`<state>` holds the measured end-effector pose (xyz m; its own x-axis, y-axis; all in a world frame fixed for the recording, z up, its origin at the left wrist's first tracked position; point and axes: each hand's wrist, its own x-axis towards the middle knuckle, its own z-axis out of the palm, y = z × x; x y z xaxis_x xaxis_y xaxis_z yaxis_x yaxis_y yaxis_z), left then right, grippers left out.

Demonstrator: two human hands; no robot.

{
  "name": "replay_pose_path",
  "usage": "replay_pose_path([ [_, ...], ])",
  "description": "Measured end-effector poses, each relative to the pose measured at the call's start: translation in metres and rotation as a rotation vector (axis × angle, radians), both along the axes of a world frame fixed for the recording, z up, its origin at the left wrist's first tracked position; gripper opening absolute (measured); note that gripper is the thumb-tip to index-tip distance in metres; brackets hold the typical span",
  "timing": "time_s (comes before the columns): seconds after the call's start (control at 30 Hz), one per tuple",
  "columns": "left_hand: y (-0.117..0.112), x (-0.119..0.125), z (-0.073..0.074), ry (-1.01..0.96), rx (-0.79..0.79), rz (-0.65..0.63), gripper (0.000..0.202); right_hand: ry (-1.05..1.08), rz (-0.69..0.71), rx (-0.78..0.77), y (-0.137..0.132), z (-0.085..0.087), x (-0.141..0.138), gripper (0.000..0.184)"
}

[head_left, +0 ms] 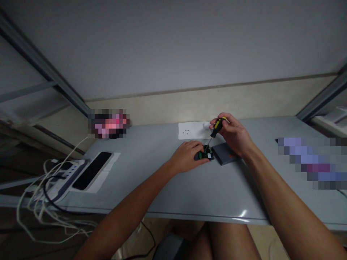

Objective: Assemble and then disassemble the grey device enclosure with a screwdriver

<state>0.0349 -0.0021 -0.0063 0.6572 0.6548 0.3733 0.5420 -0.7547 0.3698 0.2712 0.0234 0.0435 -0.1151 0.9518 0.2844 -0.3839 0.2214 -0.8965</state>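
My left hand (187, 156) is closed over a small black device with a green part (204, 155) and pins it to the grey table (162, 184). My right hand (233, 135) grips a screwdriver with a yellow and black handle (217, 126); its thin shaft slants down and left, with the tip on the small device. Right beside the device lies a flat dark grey case (225, 153), partly under my right hand.
A white sheet with several tiny dark screws (191, 130) lies behind the hands near the wall. At the left edge lie a black phone (92, 169) on white paper and a power strip (63, 177) with tangled white cables. Blurred items sit at back left and right.
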Motion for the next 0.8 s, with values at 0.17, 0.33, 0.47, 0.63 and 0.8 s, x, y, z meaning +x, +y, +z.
replay_pose_path([
  [0.17,0.001,0.000,-0.001,0.003,-0.001,-0.001,0.031,-0.007,0.009,-0.009,-0.005,0.004,0.006,0.035],
  [0.33,0.001,-0.001,0.001,0.005,-0.010,-0.002,0.031,0.096,0.125,-0.085,-0.008,0.006,0.001,0.045],
  [0.47,0.001,-0.001,0.003,0.006,-0.028,-0.003,0.032,0.262,0.201,-0.115,-0.011,0.008,-0.011,0.039],
  [0.63,0.002,-0.001,0.002,-0.005,-0.050,0.004,0.032,0.293,0.172,-0.106,-0.010,0.009,-0.017,0.039],
  [0.8,0.002,0.000,-0.001,-0.029,-0.059,0.018,0.032,0.214,0.092,-0.104,-0.008,0.006,-0.018,0.039],
])
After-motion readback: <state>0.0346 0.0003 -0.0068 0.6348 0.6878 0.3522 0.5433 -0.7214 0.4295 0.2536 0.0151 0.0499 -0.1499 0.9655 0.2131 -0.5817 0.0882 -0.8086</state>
